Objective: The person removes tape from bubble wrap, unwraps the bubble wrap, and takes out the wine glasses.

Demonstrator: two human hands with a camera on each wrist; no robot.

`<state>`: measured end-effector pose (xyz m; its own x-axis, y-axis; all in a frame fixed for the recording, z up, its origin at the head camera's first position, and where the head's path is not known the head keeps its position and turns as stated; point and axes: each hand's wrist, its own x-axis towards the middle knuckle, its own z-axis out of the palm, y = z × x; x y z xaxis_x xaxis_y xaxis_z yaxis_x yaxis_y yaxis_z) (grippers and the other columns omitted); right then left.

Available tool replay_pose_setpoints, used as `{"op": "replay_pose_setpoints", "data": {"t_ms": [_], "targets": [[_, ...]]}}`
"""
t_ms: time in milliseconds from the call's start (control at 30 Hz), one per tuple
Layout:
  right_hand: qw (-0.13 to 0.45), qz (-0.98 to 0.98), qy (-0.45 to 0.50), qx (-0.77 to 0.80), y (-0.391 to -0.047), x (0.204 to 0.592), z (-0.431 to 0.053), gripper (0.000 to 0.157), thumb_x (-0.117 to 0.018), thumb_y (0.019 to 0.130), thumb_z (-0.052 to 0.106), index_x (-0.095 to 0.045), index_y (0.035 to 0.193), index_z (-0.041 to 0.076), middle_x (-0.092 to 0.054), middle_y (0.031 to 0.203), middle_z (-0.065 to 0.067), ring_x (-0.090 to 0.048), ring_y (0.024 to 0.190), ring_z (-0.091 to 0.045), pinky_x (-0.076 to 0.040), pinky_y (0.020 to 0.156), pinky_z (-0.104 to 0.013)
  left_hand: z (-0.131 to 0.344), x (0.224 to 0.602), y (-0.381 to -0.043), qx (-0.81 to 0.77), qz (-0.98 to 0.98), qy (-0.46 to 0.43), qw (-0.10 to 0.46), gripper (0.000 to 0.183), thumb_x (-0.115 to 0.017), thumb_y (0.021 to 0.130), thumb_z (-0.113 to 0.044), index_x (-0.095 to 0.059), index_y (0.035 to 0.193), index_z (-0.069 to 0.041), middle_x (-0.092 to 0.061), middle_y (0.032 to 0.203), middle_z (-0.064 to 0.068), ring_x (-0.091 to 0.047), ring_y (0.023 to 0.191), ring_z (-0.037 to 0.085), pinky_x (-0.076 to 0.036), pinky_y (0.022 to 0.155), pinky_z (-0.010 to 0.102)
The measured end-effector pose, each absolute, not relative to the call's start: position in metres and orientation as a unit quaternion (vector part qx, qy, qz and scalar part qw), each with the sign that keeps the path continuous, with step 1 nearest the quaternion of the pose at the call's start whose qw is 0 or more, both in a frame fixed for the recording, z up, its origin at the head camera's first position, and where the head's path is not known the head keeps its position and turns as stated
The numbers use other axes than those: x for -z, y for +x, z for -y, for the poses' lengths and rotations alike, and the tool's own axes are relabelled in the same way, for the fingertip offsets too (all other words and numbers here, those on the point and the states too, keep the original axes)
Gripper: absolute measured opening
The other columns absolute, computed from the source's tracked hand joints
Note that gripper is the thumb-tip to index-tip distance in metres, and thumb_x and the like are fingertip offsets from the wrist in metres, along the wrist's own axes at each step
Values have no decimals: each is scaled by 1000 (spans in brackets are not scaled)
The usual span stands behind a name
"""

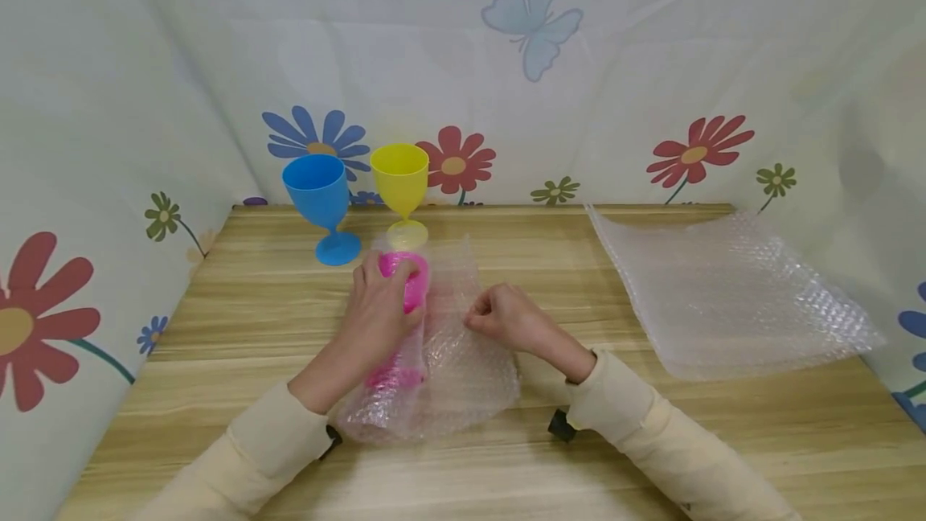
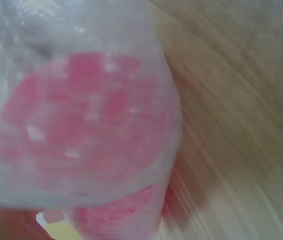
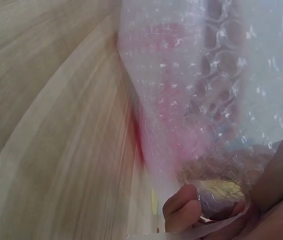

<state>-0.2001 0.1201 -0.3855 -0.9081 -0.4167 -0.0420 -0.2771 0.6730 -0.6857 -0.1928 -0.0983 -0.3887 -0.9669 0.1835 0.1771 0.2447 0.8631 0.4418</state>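
A pink goblet (image 1: pixel 415 289) lies on its side, rolled in clear bubble wrap (image 1: pixel 473 376) on the table. My left hand (image 1: pixel 379 308) grips the wrapped goblet from above, fingers curled over its far end. In the left wrist view the goblet's round pink end (image 2: pixel 89 117) shows blurred through the plastic. To the right, my right hand (image 1: pixel 512 320) pinches the loose edge of the wrap. The right wrist view shows that edge between the thumb and curled fingers (image 3: pixel 184 215). Layers of plastic partly hide the goblet's middle.
A blue goblet (image 1: pixel 318 195) and a yellow goblet (image 1: pixel 401 179) stand upright at the back left, the yellow one just beyond the wrap. Another bubble wrap sheet (image 1: pixel 723 296) lies flat on the right of the wooden table (image 1: pixel 239 320). Flower-printed cloth (image 1: pixel 405 63) encloses the back and sides.
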Motion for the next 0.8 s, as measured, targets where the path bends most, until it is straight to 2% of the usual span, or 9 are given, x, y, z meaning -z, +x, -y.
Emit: {"op": "replay_pose_setpoints", "data": {"t_ms": [133,367,433,533,667,800], "targets": [[85,-910,-198,355,-200,386,-120,13,-69,89,5,-76,78,4,-62,67,6,-48,60,-5,-41,57,-20,99,388,-190,221,966,-125,57,46,-76,94,-14,-59,136,-9,-28,150,34,-34,133,51,-48,100,64],[74,-909,-204,356,-199,386,-119,9,-71,89,3,-77,83,3,-70,74,1,-51,63,-4,-45,58,-20,98,386,-186,172,978,-116,6,64,-78,93,-36,-48,144,-12,-16,161,34,-24,145,53,-45,100,69],[73,-907,-207,359,-199,387,-120,9,-71,89,2,-77,83,3,-70,74,1,-51,63,-4,-45,59,-20,98,384,-186,166,980,-112,-10,70,-80,91,-38,-46,147,-12,-13,163,34,-22,146,53,-44,99,71],[73,-902,-212,369,-198,389,-121,8,-71,89,-1,-76,84,1,-70,75,-1,-52,64,-4,-46,59,-20,99,380,-185,169,979,-110,-28,77,-84,88,-36,-44,149,-12,-11,163,34,-21,146,53,-45,97,72],[72,-897,-214,379,-198,389,-124,7,-70,88,-3,-76,85,0,-71,77,-3,-53,65,-4,-47,60,-21,102,375,-183,181,977,-98,-46,81,-86,86,-29,-40,150,-10,-19,158,31,-29,142,50,-50,93,69],[73,-896,-216,381,-197,389,-129,8,-70,89,-3,-75,85,1,-71,79,-2,-54,66,-5,-47,61,-21,108,373,-181,204,974,-73,-68,89,-86,86,-25,-32,155,-10,-14,162,30,-26,145,52,-49,93,71]]}}
